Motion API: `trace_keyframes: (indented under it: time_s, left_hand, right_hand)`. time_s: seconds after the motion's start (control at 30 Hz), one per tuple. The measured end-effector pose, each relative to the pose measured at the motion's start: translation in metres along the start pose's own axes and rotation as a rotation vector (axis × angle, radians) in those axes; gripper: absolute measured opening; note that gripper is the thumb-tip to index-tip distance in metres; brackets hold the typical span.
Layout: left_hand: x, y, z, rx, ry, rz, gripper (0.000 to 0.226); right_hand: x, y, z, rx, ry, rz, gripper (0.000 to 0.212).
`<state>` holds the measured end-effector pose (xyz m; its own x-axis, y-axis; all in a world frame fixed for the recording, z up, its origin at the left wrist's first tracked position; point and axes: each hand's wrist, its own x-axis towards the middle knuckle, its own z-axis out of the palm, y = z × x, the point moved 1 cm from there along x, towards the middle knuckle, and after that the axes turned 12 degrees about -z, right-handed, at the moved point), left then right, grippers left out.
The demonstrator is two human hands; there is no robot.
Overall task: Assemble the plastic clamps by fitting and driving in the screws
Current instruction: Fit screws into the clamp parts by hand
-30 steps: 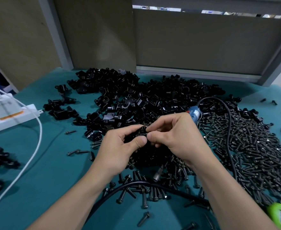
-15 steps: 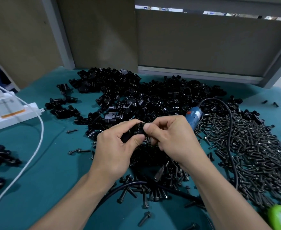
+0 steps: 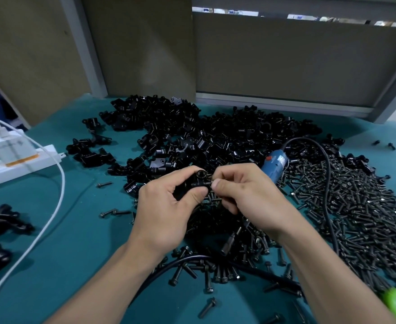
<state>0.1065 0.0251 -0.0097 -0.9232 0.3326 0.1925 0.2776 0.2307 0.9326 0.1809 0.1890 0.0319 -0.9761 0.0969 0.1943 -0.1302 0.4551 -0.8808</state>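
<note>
**Screw start, one clamp in hand; most of the batch outstanding**

Left hand (image 3: 166, 213) grips a black clamp (image 3: 198, 181) between thumb and curled fingers, raised above the worktop (image 3: 75, 242). Right hand (image 3: 246, 197) pinches a screw (image 3: 210, 183) against the clamp's side. It appears to sit in a bore, but the seating is too small to confirm. The blue electric driver (image 3: 275, 162) lies unheld just behind the right hand, so driving is not yet done on this piece.

Progress: a few clamps (image 3: 3, 220) lie apart at the left edge, possibly finished. A large pile of clamp parts (image 3: 215, 141) and a wide heap of loose screws (image 3: 367, 218) remain. Judged early in the run.
</note>
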Motion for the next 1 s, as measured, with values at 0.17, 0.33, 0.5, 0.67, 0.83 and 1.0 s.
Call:
trace_keyframes:
  time_s: [0.17,0.33,0.5,0.67,0.83,1.0]
  left_hand:
    - [0.003,-0.002,0.000,-0.016,-0.003,-0.031,0.041]
    - [0.002,-0.002,0.001,0.011,0.005,-0.022,0.041]
    - [-0.001,0.002,0.001,0.001,-0.007,0.019,0.042]
    - [0.002,-0.004,0.003,0.025,-0.001,-0.029,0.042]
    - [0.001,-0.007,0.003,0.016,-0.049,-0.019,0.039]
    - [0.000,-0.008,0.004,0.018,-0.022,0.003,0.041]
  right_hand:
    - [0.001,-0.003,0.004,-0.120,0.125,-0.059,0.017]
    - [0.002,-0.005,0.013,-0.228,0.184,-0.115,0.037]
    - [0.001,-0.003,0.012,-0.289,0.137,-0.047,0.042]
    - [0.002,-0.006,0.004,-0.056,0.098,-0.022,0.022]
    - [0.002,-0.006,0.013,-0.213,0.151,0.018,0.033]
    - [0.000,-0.005,0.013,-0.287,0.168,-0.012,0.046]
